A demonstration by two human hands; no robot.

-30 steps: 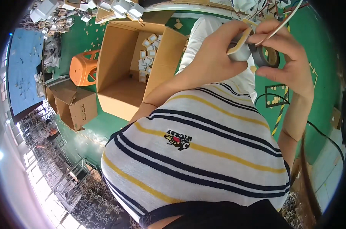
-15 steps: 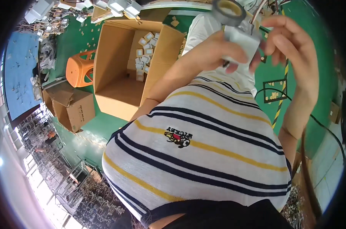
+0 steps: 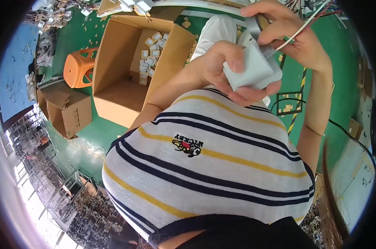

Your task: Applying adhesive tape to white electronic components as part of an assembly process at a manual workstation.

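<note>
My left hand is closed round a white plastic box with a squared, stepped shape, thumb on its top face and fingers beneath. Thin red and white wires run from the box up to the right. At its far side, my right hand curls its fingers about a roll of grey tape with a brownish core. The tape lies close against the box; whether a strip is stuck to it, I cannot tell.
A large open cardboard box on the left holds several small white boxes. Left of it are an orange stool and a smaller carton. A black frame and a dark cable lie on the green floor at right.
The white box has come nearer and turned, showing its broad face. My right hand, loosely spread before, has moved up and left and now grips the tape roll.
</note>
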